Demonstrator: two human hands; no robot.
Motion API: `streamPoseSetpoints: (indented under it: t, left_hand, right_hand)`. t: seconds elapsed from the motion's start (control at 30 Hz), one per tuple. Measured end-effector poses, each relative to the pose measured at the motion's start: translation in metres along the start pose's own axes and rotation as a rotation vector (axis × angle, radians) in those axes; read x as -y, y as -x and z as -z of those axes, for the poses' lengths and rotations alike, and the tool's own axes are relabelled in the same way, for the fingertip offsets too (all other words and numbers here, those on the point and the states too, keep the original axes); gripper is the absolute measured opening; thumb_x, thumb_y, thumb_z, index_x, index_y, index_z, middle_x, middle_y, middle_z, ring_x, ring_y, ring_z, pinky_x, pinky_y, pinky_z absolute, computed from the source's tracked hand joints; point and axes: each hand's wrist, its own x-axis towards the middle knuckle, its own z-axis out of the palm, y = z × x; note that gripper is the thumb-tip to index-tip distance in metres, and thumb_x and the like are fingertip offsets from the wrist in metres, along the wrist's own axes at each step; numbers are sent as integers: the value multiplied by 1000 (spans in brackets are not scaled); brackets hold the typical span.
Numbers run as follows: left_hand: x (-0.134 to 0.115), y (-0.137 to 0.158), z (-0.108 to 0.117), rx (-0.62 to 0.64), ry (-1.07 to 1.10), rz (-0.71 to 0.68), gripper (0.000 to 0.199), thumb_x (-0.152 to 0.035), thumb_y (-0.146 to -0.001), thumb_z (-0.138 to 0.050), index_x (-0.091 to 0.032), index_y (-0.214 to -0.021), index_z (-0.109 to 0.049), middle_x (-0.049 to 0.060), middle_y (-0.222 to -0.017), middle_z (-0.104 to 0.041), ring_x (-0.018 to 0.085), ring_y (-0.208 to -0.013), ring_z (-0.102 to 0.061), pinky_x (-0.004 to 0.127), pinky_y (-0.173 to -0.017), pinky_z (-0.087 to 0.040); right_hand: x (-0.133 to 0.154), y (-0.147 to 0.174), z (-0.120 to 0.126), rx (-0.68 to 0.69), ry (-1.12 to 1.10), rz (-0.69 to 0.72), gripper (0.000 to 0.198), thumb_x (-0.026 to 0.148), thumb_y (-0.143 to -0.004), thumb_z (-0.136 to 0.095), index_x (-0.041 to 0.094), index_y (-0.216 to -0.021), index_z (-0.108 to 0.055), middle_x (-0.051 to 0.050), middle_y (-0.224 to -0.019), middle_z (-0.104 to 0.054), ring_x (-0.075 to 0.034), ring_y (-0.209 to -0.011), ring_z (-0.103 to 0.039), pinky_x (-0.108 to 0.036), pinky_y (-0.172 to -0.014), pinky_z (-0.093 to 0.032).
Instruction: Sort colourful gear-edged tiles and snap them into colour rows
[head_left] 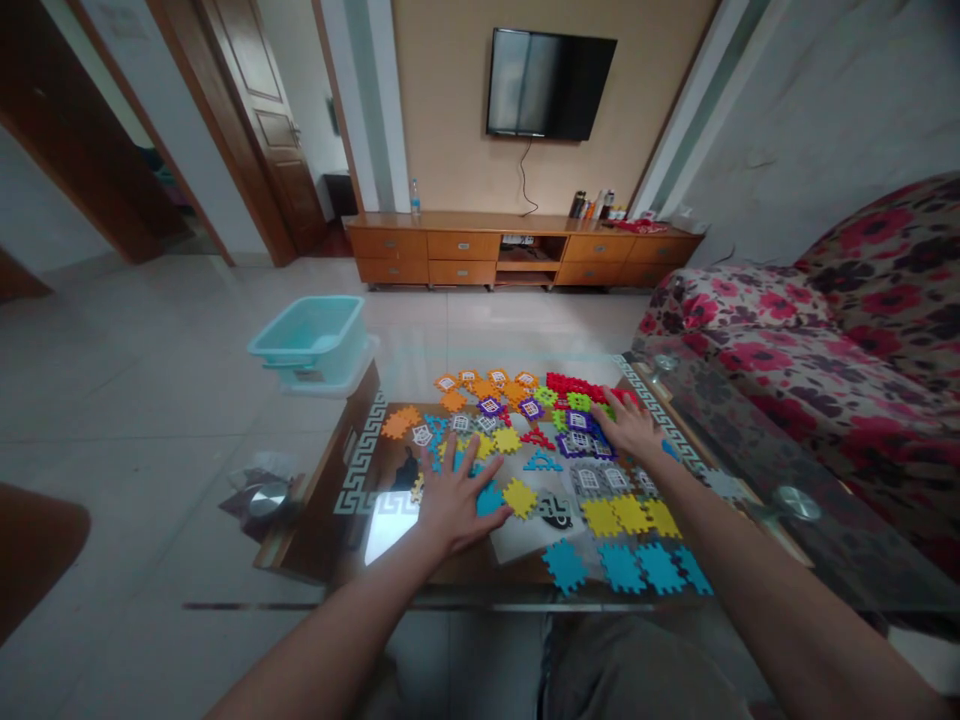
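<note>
My left hand lies with fingers spread over blue and yellow interlocking tiles near the table's middle. A yellow tile is just right of its thumb. Farther right, my right hand reaches over the purple window tiles, fingers stretched toward green tiles and red tiles. Whether its fingertips touch a tile I cannot tell. Below that arm are grey window tiles, a row of yellow tiles and a row of blue tiles. Orange tiles lie at the far side.
The tiles lie on a glass-topped table with a patterned border. A turquoise tub stands beyond its left corner. A floral sofa runs along the right. A wooden cabinet and a wall television are at the back.
</note>
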Motion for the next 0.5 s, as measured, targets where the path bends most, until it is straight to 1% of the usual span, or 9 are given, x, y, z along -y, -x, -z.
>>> streamPoseSetpoints:
  t: [0.1, 0.2, 0.27, 0.3, 0.37, 0.4, 0.43, 0.47, 0.5]
  left_hand:
    - [10, 1, 1, -22, -13, 81, 77, -81, -80, -44, -48, -149, -37, 1, -163, -28, 48, -149, -6, 79, -108, -2]
    - [15, 2, -1, -36, -15, 117, 84, -81, -80, -43, -43, -154, -30, 4, -165, -23, 46, -150, -10, 74, -112, -7]
    - [16, 3, -4, -59, -22, 142, 92, -82, -79, -42, -36, -157, -23, 7, -167, -17, 44, -150, -11, 70, -115, -6]
    - [16, 3, -5, -73, -25, 155, 97, -82, -79, -42, -33, -159, -19, 8, -167, -14, 44, -151, -9, 68, -116, -5]
    - [16, 2, -8, -99, -30, 180, 103, -83, -78, -41, -27, -160, -13, 11, -167, -10, 43, -151, -6, 67, -117, -3]
    - [17, 2, -9, -105, -31, 192, 104, -83, -78, -40, -25, -160, -13, 11, -167, -10, 42, -152, -5, 67, -117, -2]
    - [17, 3, -10, -104, -31, 201, 103, -83, -79, -39, -24, -160, -15, 12, -167, -10, 42, -152, -4, 67, -117, -2]
    - [18, 3, -10, -100, -31, 208, 100, -82, -79, -38, -24, -159, -20, 12, -167, -10, 42, -152, -4, 67, -117, -2]
    - [19, 3, -9, -93, -31, 210, 97, -81, -80, -37, -26, -158, -24, 11, -167, -11, 42, -152, -4, 68, -117, -2]
  right_hand:
    - [48, 11, -14, 33, 57, 124, 80, 83, -86, -25, 41, -152, -35, -11, -163, -27, -49, -143, -27, -81, -103, -18]
    - [99, 30, -27, 83, 101, 226, 74, 79, -89, -25, 42, -152, -34, -6, -164, -25, -46, -147, -20, -79, -107, -9]
    - [135, 46, -36, 123, 82, 312, 71, 76, -92, -24, 42, -153, -32, -4, -165, -22, -43, -150, -12, -76, -110, -3]
    - [153, 55, -40, 158, 57, 363, 70, 76, -92, -24, 41, -153, -34, -3, -166, -21, -42, -151, -9, -74, -111, -1]
    - [189, 72, -50, 249, -20, 412, 69, 74, -94, -21, 41, -152, -37, -3, -166, -19, -40, -151, -7, -72, -112, 2]
    - [205, 80, -54, 292, -72, 419, 69, 73, -95, -19, 40, -152, -36, -4, -165, -21, -39, -151, -8, -72, -112, 1]
    - [220, 85, -57, 336, -129, 443, 68, 71, -96, -17, 38, -152, -36, -5, -164, -24, -37, -151, -12, -70, -113, -2]
    - [232, 89, -60, 365, -182, 486, 67, 69, -98, -16, 36, -150, -40, -5, -163, -29, -34, -150, -17, -66, -115, -8]
    - [241, 90, -60, 365, -222, 533, 66, 67, -99, -17, 33, -146, -47, -5, -160, -34, -32, -148, -23, -61, -117, -13]
